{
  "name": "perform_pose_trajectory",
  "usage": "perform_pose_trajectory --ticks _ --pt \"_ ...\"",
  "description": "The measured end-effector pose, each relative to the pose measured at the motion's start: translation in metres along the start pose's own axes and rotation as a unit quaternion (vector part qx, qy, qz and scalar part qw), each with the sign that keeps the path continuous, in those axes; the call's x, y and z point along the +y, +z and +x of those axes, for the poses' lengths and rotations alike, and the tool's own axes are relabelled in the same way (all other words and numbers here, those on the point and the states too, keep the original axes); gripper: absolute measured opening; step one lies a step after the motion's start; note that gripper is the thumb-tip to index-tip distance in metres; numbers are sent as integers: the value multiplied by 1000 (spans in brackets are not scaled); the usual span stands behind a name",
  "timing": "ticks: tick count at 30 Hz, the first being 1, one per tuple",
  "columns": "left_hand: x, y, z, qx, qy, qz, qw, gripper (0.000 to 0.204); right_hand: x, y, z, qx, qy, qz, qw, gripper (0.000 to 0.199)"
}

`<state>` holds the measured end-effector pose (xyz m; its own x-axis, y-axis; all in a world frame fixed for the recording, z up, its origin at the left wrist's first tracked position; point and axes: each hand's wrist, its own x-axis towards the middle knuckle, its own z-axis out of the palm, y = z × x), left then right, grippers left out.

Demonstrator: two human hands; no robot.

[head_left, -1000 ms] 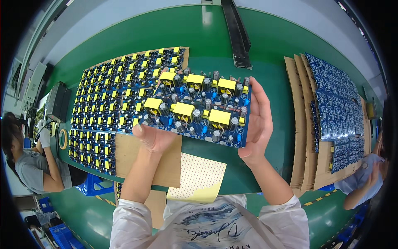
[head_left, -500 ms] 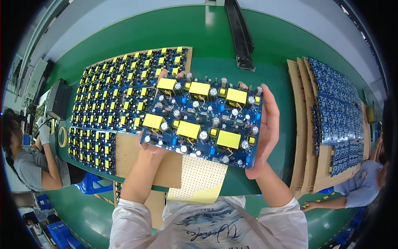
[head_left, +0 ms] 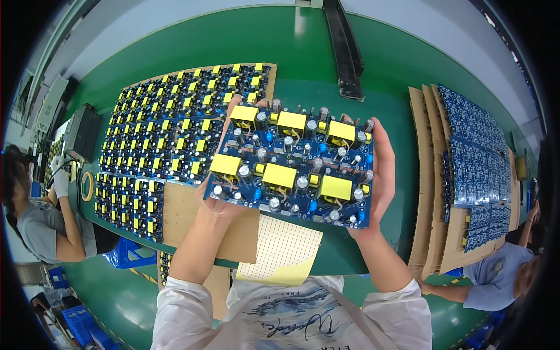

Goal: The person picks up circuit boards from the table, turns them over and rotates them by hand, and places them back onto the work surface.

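Observation:
Both hands hold up a blue circuit board panel with yellow transformers and grey capacitors, component side facing me. My left hand grips its left edge from underneath, fingers curling past the top edge. My right hand clasps the right edge, palm flat against the side. The panel hovers above the green table, level but slightly turned.
Several like panels lie in rows on brown cardboard at the left. A perforated yellow sheet lies near my body. Bare blue boards on cardboard stacks sit right. A black rail runs at the back. Other people sit at left and right.
I have drawn the panel closer to me and slightly lower and to the right; both hands keep the same grip on its edges.

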<state>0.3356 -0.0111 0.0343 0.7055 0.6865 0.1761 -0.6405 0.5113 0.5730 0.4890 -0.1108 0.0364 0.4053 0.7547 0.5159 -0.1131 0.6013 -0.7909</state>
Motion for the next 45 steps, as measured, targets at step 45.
perform_pose_trajectory --ticks 45 --pt "2 18 5 -40 3 -28 999 124 1 5 2 99 33 -17 994 124"
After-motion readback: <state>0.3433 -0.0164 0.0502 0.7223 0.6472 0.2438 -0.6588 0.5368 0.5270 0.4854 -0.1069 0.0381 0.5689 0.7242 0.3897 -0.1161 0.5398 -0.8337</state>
